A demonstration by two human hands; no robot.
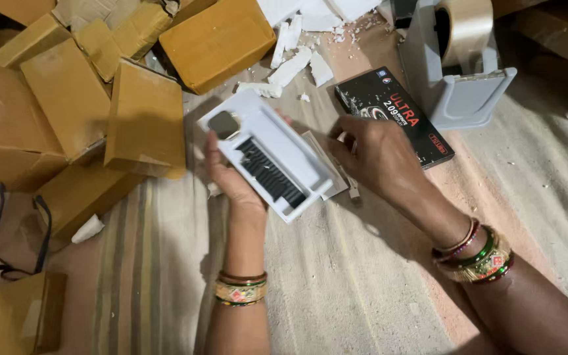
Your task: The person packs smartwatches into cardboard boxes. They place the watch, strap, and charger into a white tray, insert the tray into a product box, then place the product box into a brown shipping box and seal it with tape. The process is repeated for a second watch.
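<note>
L hand (231,177) is cupping white tray (267,154) w/ smartwatch (223,125) from below. R hand (373,158) fingers (338,146) are pinching, prob. on the leaflet (327,164) just beside tray.

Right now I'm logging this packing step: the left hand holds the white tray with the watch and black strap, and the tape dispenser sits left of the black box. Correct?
Not quite. The head view shows the grey tape dispenser to the right of the black box, not left. The left hand does hold the white tray with the watch and black strap.
</note>
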